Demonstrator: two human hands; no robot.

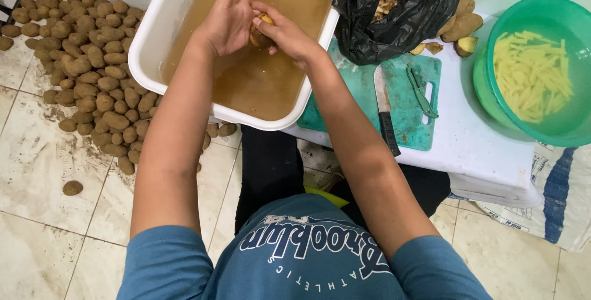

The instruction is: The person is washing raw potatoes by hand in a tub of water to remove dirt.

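Small round tan potato (261, 31), wet, partly hidden, clasped between left hand (226, 22) and right hand (284, 33), over white rectangular plastic tub (146, 41) of murky brown water.

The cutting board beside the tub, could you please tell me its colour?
Teal green cutting board, shown best in the head view.

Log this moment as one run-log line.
left hand: on potato | right hand: on potato | over white tub of brown water | knife idle on green board
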